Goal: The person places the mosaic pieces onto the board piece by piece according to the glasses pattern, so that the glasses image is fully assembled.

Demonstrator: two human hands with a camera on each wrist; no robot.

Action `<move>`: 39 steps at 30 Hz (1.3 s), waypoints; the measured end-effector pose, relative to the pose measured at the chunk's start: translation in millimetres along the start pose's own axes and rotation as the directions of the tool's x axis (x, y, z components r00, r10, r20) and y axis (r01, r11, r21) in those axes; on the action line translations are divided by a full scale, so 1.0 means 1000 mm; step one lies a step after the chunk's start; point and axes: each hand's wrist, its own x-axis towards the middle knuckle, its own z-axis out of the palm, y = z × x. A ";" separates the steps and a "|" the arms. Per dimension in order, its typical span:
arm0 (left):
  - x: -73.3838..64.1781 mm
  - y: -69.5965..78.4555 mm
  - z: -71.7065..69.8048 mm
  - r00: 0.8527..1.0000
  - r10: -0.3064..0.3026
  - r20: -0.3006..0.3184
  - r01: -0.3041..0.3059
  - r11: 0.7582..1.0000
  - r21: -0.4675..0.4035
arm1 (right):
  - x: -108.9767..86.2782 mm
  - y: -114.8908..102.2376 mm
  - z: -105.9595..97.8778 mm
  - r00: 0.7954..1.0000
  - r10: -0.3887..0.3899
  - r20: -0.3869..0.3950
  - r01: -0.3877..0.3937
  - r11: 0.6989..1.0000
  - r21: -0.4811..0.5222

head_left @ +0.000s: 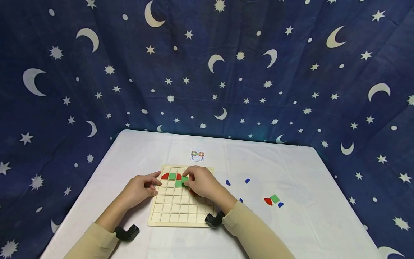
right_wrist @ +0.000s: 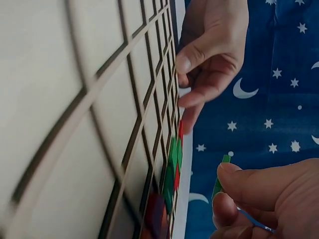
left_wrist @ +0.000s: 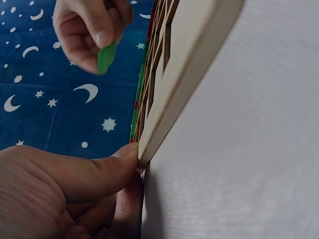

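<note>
My right hand [head_left: 203, 181] pinches a small green tile [left_wrist: 106, 58] between thumb and fingers, just above the upper part of a pale wooden grid board [head_left: 174, 208]. My left hand [head_left: 139, 190] touches the board's left edge with thumb and fingertips spread along it. Along the upper left row sit a red curved tile [head_left: 165, 176], a green square [head_left: 172, 176] and another red tile [head_left: 179, 176]. Below them lies a green tile [head_left: 178, 183]. Another red piece [head_left: 193, 192] shows partly beneath my right hand, which hides some of the board.
A small pattern card [head_left: 197, 155] lies behind the board. To the right are scattered several blue half-round tiles [head_left: 247, 181], a red wedge-shaped tile [head_left: 268, 201] and a green square tile [head_left: 275, 198] on the white-covered table [head_left: 307, 230]. A dark blue star-and-moon cloth [head_left: 194, 108] hangs behind.
</note>
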 end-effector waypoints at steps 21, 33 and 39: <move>0.003 -0.005 -0.002 0.999 0.033 0.005 -0.033 0.999 -0.021 | 0.038 -0.040 0.047 0.998 -0.046 0.031 0.049 0.996 -0.079; 0.005 -0.004 -0.002 0.999 0.036 -0.001 -0.036 0.999 -0.007 | 0.045 -0.044 0.056 1.000 -0.003 0.029 0.009 0.983 -0.181; 0.003 -0.004 -0.004 1.000 0.029 0.006 -0.029 0.999 -0.014 | 0.043 -0.040 0.053 1.000 -0.010 0.019 0.012 0.993 -0.114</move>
